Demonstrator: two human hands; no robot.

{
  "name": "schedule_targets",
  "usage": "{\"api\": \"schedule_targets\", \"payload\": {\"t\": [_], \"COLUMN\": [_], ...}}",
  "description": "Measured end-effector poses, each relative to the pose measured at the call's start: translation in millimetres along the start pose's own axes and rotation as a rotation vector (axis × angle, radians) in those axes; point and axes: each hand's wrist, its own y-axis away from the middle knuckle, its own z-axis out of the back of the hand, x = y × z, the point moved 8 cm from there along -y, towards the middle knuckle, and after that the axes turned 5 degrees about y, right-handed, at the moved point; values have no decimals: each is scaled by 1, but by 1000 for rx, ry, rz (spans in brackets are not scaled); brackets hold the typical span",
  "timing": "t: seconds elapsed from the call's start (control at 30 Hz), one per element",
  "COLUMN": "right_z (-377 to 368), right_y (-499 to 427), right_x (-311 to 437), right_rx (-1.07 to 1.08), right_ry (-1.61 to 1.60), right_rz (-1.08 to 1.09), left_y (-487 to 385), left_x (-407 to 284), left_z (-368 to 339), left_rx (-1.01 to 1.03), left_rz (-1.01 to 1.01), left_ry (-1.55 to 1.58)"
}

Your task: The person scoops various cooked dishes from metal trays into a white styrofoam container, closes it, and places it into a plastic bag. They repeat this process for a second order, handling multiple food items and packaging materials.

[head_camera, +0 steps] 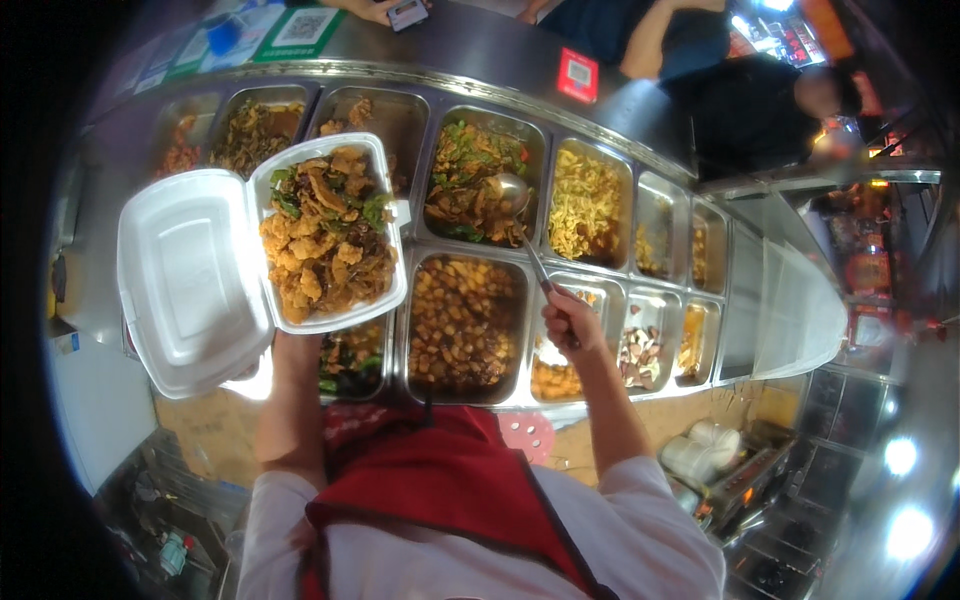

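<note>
An open white foam takeout box [196, 277] filled with fried pieces, sliced meat and greens rests on my left hand [251, 369], which is mostly hidden beneath it. My right hand [572, 319] is closed around the handle of a metal serving spoon [513, 193]. The spoon's bowl lies in a steel pan of meat and green peppers [480, 176]. Below that pan is one of diced food in dark sauce [466, 330]. To its right stands a pan of pale yellow shredded food [586, 202].
More steel pans line the counter, among them one with chopped pieces [641, 345]. A steel ledge [480, 56] with printed code signs runs behind them. People stand beyond it, one hand [375, 9] near a phone. Stacked white containers [701, 450] sit at lower right.
</note>
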Motion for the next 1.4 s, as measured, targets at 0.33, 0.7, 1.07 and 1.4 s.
{"api": "schedule_targets", "payload": {"t": [0.33,0.7,1.07,1.4], "right_z": [-15,-99,-140,-148], "right_y": [59,171,145,157], "right_x": [34,42,23,-5], "right_rx": [81,435,97,126], "right_ry": [-35,538,1447,1455], "right_rz": [67,339,1244,1224], "left_y": [-24,-48,-48,-44], "left_x": [9,28,19,11], "left_z": [-5,-29,-36,-40], "left_rx": [-17,31,74,82], "left_rz": [56,141,144,151], "left_ry": [138,324,394,430]}}
